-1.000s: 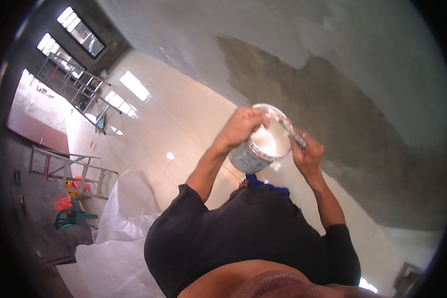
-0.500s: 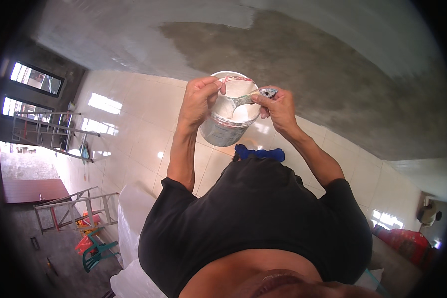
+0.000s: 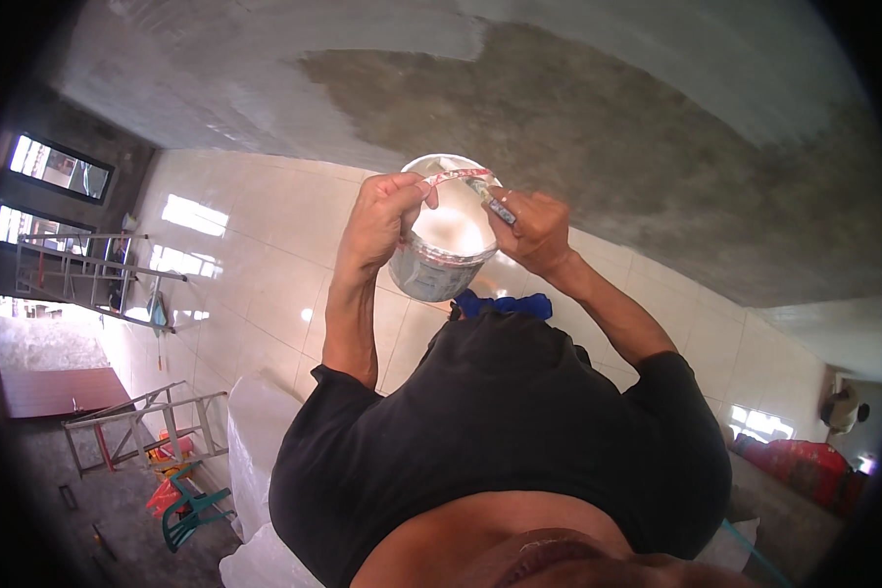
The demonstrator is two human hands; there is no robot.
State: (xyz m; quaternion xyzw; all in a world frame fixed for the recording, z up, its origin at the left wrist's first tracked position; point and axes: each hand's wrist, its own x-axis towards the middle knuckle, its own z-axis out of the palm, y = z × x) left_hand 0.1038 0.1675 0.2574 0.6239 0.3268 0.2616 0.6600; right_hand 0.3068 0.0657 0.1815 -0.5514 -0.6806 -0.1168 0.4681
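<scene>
My left hand (image 3: 380, 220) is closed on the red-and-white smeared handle (image 3: 458, 174) of a bucket (image 3: 434, 271), near its left end. White paint (image 3: 448, 227) shows inside, below the stained rim. In my right hand (image 3: 534, 230) is a paint-smeared paintbrush (image 3: 497, 203), gripped at the bucket's right side. The brush slants up and left toward the inner far wall under the handle; its bristles are hard to make out. Whether the bucket hangs or rests on something cannot be seen clearly.
Ahead rises a grey wall (image 3: 598, 127) with a darker, damp-looking patch. Pale glossy tiles (image 3: 274, 255) cover the floor. Ladders (image 3: 88, 260) stand at the left, with a green plastic chair (image 3: 191, 514) and translucent sheeting (image 3: 260, 441) nearer. Something blue (image 3: 508, 305) lies below the bucket.
The paintbrush has swung from lying across the bucket's opening to a steep slant at its right far side. My right hand turned with it. Bucket and left hand shifted slightly left and nearer.
</scene>
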